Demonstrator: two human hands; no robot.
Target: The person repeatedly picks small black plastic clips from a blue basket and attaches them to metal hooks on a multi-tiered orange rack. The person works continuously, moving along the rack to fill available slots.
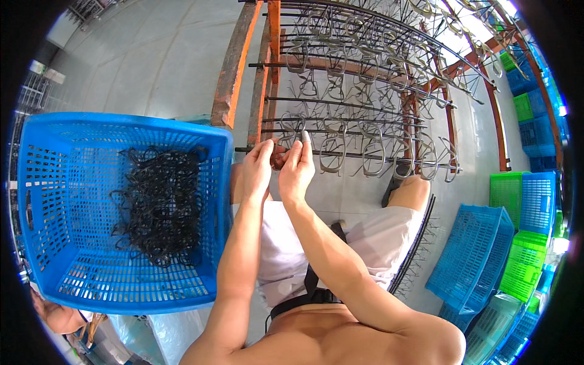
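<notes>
Evidently a dark eyeglass frame [281, 157] is pinched between the left hand [258, 165] and the right hand [297, 167], fingers closed on it, right at the lowest rod [365, 157] of the orange rack [234, 67]. The frame is best kept level and slid squarely onto the rod, beside the frames already hung there. More frames [159, 204] are heaped in the blue crate [42, 182] at the left.

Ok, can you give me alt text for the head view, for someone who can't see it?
Both bare hands, left hand and right hand, are raised together at a dark rod of an orange metal rack hung with rows of eyeglass frames. To the left, a blue plastic crate holds a heap of black frames.
</notes>
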